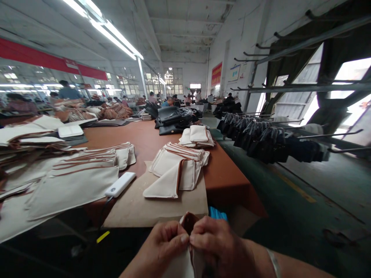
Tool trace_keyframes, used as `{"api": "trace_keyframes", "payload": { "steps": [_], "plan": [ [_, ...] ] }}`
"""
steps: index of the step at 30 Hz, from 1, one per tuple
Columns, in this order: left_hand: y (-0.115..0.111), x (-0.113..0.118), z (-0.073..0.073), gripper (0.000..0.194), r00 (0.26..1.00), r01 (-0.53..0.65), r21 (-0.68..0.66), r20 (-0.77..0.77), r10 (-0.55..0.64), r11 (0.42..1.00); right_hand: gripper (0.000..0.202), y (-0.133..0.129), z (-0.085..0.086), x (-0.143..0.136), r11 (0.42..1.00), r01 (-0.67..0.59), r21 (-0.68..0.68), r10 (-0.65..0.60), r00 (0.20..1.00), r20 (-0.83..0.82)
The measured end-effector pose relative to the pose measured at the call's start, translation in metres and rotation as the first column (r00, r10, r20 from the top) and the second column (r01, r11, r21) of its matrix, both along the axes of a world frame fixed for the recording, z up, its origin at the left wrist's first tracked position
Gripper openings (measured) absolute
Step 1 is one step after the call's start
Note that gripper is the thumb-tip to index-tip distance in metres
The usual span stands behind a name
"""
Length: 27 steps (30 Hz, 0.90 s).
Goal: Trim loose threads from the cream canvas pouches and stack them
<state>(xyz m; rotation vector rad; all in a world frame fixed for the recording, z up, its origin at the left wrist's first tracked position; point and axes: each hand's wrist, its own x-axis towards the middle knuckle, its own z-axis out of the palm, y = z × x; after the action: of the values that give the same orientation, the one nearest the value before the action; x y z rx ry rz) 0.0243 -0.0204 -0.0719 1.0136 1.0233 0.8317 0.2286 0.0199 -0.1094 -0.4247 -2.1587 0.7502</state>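
High-ceilinged workshop hall; brown-covered table; on top, paper sheet under a stack of brown-edged cream pieces. Low, before the near table edge: cream fabric workpiece with brown inside, likely light, soft, floppy, not fragile; best taken at the firmer edge. Left hand and right hand, side by side, pinching its upper edge between thumbs and fingers.

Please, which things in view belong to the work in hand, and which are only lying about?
Likely in the job:
cream piece, pinched by left hand and right hand
similar cream stack on brown sheet

Probably only lying about:
white device
black bags
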Motion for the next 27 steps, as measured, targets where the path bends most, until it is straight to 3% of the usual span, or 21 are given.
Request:
{"api": "trace_keyframes", "payload": {
  "steps": [1, 3, 5, 8, 11, 13, 14, 17, 18, 19, 21, 27],
  "plan": [
    [0.000, -0.001, 0.003, 0.046, 0.999, 0.017, 0.058, -0.043, -0.014, 0.998, 0.024, -0.001, 0.004, 0.000, 0.989, 0.002, -0.146, -0.009, 0.999, -0.049],
    [0.001, -0.004, 0.010, 0.047, 0.987, 0.076, 0.178, -0.152, -0.049, 0.981, 0.029, -0.002, 0.014, 0.001, 0.910, 0.023, -0.415, -0.067, 0.993, -0.093],
    [0.004, -0.006, 0.015, 0.048, 0.958, 0.159, 0.269, -0.274, -0.083, 0.950, 0.033, 0.001, 0.027, 0.002, 0.831, 0.010, -0.556, -0.037, 0.999, -0.038],
    [0.008, -0.009, 0.014, 0.047, 0.904, 0.242, 0.350, -0.420, -0.079, 0.905, 0.037, 0.005, 0.050, 0.002, 0.833, -0.065, -0.550, 0.120, 0.991, 0.064],
    [0.006, -0.009, 0.011, 0.046, 0.882, 0.238, 0.392, -0.470, -0.029, 0.889, 0.031, 0.007, 0.063, -0.001, 0.872, -0.073, -0.484, 0.137, 0.986, 0.099],
    [0.002, -0.005, 0.011, 0.044, 0.917, 0.179, 0.381, -0.398, -0.014, 0.907, 0.030, 0.008, 0.059, -0.004, 0.859, -0.089, -0.504, 0.141, 0.988, 0.065],
    [0.000, -0.002, 0.011, 0.043, 0.947, 0.137, 0.353, -0.319, -0.019, 0.925, 0.032, 0.009, 0.054, -0.005, 0.821, -0.122, -0.558, 0.162, 0.986, 0.023],
    [-0.002, 0.004, 0.012, 0.041, 0.997, 0.073, 0.183, -0.009, -0.072, 0.980, 0.044, 0.012, 0.034, -0.008, 0.606, -0.249, -0.755, 0.214, 0.966, -0.147],
    [0.000, 0.004, 0.012, 0.041, 0.992, 0.097, 0.129, 0.073, -0.107, 0.987, 0.047, 0.012, 0.028, -0.009, 0.558, -0.269, -0.785, 0.212, 0.961, -0.179],
    [0.002, 0.004, 0.012, 0.042, 0.982, 0.134, 0.092, 0.124, -0.145, 0.987, 0.047, 0.013, 0.025, -0.008, 0.548, -0.268, -0.792, 0.200, 0.962, -0.188],
    [0.008, -0.001, 0.014, 0.044, 0.973, 0.194, 0.095, 0.106, -0.204, 0.976, 0.047, 0.014, 0.022, -0.007, 0.607, -0.240, -0.757, 0.174, 0.970, -0.168],
    [0.018, -0.014, 0.022, 0.050, 0.951, 0.272, 0.183, -0.203, -0.234, 0.945, 0.046, 0.020, 0.027, -0.008, 0.742, -0.206, -0.638, 0.158, 0.978, -0.132]
  ]
}}
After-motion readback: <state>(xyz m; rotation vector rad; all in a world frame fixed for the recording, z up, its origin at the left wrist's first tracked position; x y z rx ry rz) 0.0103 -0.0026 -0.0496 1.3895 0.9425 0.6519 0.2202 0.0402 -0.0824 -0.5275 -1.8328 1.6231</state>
